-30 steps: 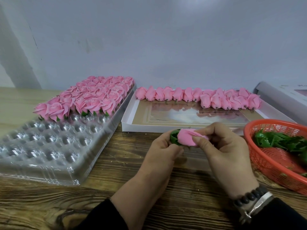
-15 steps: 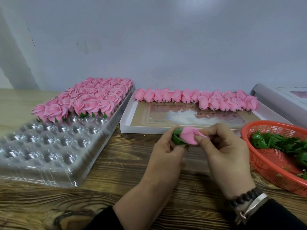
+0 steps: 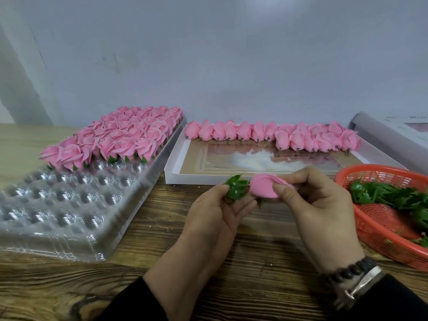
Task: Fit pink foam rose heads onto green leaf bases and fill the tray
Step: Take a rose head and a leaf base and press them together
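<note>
My left hand [image 3: 216,214] pinches a green leaf base [image 3: 236,189] above the wooden table. Right beside it, my right hand [image 3: 317,205] grips a pink foam rose head [image 3: 262,187], whose bottom end meets the leaf base. A clear plastic tray [image 3: 69,205] lies at the left; its far half is packed with finished pink roses [image 3: 120,137], its near cups are bare. A row of loose rose heads [image 3: 273,135] lies along the far edge of a white flat box [image 3: 231,176].
An orange mesh basket [image 3: 379,230] with several green leaf bases [image 3: 393,195] sits at the right, close to my right wrist. A white box [image 3: 393,135] lies behind it. A grey wall stands behind the table.
The leaf base has slid out from under my left fingers and now shows its points. Both hands sit slightly lower and further apart, with the rose head more exposed.
</note>
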Available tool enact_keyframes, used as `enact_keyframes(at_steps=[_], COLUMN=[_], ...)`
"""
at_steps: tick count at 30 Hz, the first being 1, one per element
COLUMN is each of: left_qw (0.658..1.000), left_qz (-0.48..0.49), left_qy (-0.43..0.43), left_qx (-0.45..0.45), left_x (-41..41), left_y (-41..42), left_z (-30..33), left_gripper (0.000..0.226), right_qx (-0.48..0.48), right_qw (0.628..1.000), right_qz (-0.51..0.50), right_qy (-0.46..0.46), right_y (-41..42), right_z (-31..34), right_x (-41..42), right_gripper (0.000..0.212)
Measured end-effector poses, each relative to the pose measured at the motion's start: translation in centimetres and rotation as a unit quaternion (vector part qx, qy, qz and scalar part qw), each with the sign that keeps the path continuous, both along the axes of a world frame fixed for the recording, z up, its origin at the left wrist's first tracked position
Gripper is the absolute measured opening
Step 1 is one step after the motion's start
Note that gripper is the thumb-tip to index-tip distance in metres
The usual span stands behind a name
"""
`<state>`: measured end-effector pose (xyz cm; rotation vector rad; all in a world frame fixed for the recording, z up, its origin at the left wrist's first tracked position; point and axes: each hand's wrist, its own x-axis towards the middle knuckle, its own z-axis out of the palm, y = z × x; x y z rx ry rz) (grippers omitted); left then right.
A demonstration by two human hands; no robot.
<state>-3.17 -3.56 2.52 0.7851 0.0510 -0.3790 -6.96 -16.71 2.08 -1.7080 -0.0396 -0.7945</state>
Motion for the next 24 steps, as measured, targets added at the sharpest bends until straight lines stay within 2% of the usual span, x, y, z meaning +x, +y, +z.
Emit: enact_keyframes(at_steps=[8, 12, 19, 22, 24], left_qw=[1.000, 0.999, 0.988, 0.973, 0.971], left_qz=[-0.005, -0.014, -0.030, -0.047, -0.049], left_qy=[0.005, -0.021, -0.107, -0.158, -0.168], left_qx=[0.009, 0.029, 0.106, 0.163, 0.162], left_x=[0.0, -0.2, -0.6, -0.9, -1.2], left_y=[-0.1, -0.1, -0.4, -0.6, -0.7], left_z=[-0.3, -0.6, -0.8, -0.8, -0.8], left_gripper=[0.027, 0.031, 0.032, 0.028, 0.030], right_qx=[-0.007, -0.057, -0.175, -0.211, -0.212], right_qw=[1.000, 0.998, 0.983, 0.975, 0.975], right_qz=[0.009, -0.009, -0.039, -0.042, -0.040], right_qy=[-0.024, -0.022, -0.046, -0.056, -0.055], right_y=[0.3, 0.6, 1.1, 1.3, 1.3], right_z=[0.1, -0.3, -0.1, 0.0, 0.1], right_x=[-0.3, -0.1, -0.1, 0.0, 0.0], right_gripper=[0.023, 0.025, 0.034, 0.023, 0.020])
